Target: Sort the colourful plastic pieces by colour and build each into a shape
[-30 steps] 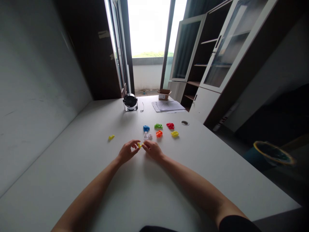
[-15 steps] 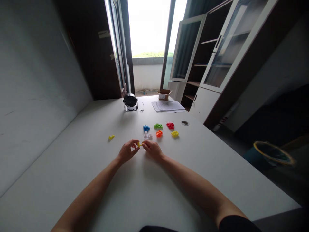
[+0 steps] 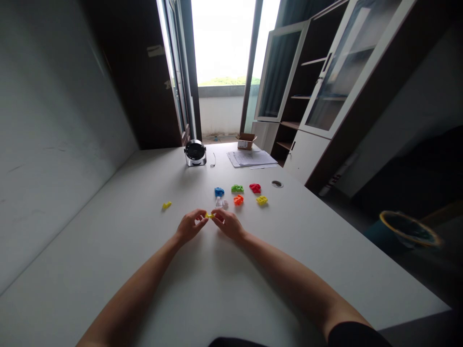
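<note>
Between my two hands is a small yellow plastic piece [image 3: 209, 216], pinched from both sides just above the white table [image 3: 202, 289]. My left hand [image 3: 190, 225] grips its left end with thumb and fingers. On the other end, the fingertips of my right hand [image 3: 227, 223] are closed. Fingers cover part of the piece, so its full shape is hidden. Just beyond my hands lie white plastic pieces [image 3: 220, 203] and an orange plastic piece [image 3: 238, 200]. Off to the left rests another small yellow piece [image 3: 167, 206].
Farther back lie blue [image 3: 219, 192], green [image 3: 237, 188] and red plastic pieces [image 3: 255, 188], with a yellow cluster [image 3: 262, 200] at the right. A round black device [image 3: 195, 152], papers [image 3: 251, 158] and a cardboard box [image 3: 246, 141] occupy the far end, near a cable hole [image 3: 277, 184].
The yellow piece between my hands has turned, its upright left part now lying lower. My right fingers have shifted slightly left. The pieces on the table are unmoved.
</note>
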`<state>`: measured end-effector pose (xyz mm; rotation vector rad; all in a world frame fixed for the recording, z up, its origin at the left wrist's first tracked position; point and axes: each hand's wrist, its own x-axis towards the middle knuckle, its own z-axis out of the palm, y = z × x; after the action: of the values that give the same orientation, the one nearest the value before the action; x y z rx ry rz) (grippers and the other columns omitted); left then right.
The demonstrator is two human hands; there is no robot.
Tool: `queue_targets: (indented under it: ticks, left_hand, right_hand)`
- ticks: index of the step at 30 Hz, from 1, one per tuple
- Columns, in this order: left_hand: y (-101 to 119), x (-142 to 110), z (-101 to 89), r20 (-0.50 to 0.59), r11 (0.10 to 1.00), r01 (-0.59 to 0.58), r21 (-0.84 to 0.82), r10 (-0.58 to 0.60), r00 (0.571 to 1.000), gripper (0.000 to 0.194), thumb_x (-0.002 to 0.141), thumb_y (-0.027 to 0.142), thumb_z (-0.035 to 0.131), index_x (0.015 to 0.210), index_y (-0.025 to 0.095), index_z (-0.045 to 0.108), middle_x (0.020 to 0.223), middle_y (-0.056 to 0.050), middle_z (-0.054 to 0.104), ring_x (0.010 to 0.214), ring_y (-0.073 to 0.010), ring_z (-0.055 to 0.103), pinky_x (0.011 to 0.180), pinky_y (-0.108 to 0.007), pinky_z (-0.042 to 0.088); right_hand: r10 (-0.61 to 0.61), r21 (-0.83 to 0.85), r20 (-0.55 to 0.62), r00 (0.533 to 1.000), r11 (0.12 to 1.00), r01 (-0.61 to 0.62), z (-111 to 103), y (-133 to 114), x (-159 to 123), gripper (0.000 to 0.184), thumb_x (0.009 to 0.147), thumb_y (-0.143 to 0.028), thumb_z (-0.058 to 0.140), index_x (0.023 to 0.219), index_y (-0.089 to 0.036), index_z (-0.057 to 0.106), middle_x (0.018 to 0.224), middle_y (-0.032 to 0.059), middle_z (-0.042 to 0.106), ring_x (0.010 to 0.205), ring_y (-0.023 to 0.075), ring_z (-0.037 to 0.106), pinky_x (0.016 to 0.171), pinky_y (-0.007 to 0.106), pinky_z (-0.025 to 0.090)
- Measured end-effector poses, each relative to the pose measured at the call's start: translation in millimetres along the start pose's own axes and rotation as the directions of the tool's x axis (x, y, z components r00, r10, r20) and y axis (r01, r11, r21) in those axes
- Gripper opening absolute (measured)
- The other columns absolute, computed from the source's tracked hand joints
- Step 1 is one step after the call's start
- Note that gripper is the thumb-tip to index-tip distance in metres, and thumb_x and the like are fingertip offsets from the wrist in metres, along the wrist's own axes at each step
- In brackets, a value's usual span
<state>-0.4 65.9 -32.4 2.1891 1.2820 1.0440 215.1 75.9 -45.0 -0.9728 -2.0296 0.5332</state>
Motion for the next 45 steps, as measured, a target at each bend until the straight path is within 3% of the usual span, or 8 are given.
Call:
queue_targets:
  ticks: [13, 28, 38, 45]
  left_hand:
    - [3.6, 0.2, -3.9, 0.062, 0.999, 0.04, 0.034, -0.042, 0.997, 0.028, 0.098, 0.042, 0.05, 0.097, 0.022, 0.069, 0.087, -0.001, 0.072, 0.077, -0.0162, 0.063, 0.073, -0.027, 0.047]
    - [0.3, -0.3, -0.4, 0.042, 1.0, 0.003, 0.003, -0.003, 0.999, 0.018, 0.093, 0.034, 0.058, 0.099, 0.022, 0.069, 0.086, -0.002, 0.073, 0.076, -0.0152, 0.065, 0.074, -0.025, 0.051]
    - [3.0, -0.4, -1.9, 0.041, 1.0, 0.009, 0.009, -0.009, 0.999, 0.02, 0.093, 0.032, 0.055, 0.093, 0.021, 0.072, 0.083, -0.001, 0.071, 0.074, -0.0149, 0.062, 0.073, -0.025, 0.048]
    - [8.5, 0.0, -5.0, 0.066, 0.994, 0.048, 0.1, -0.055, 0.996, 0.028, 0.093, 0.038, 0.052, 0.08, 0.02, 0.069, 0.073, 0.0, 0.069, 0.067, -0.0139, 0.058, 0.067, -0.023, 0.043]
  right_hand:
    - [-0.065, -0.038, -0.002, 0.998, 0.997, 0.065, 1.3, 2.7, -1.3, 0.014, 0.099, -0.033, 0.055, 0.104, -0.022, 0.063, 0.082, 0.0008, 0.067, 0.065, 0.0128, 0.057, 0.065, 0.024, 0.043]
    - [-0.092, -0.064, -0.003, 0.996, 0.994, 0.092, 3.4, 5.3, -1.5, 0.012, 0.097, -0.032, 0.055, 0.095, -0.021, 0.061, 0.078, 0.0, 0.064, 0.063, 0.0123, 0.054, 0.063, 0.024, 0.042]
    - [-0.106, -0.079, 0.043, 0.993, 0.991, 0.109, 2.6, 2.6, -3.7, 0.017, 0.096, -0.032, 0.06, 0.111, -0.023, 0.061, 0.087, 0.0008, 0.069, 0.067, 0.0124, 0.061, 0.065, 0.023, 0.045]
    - [-0.207, -0.189, 0.085, 0.975, 0.957, 0.22, -1.3, -0.2, -2.6, 0.014, 0.097, -0.029, 0.059, 0.108, -0.022, 0.063, 0.093, 0.004, 0.069, 0.077, 0.0152, 0.063, 0.073, 0.026, 0.046]
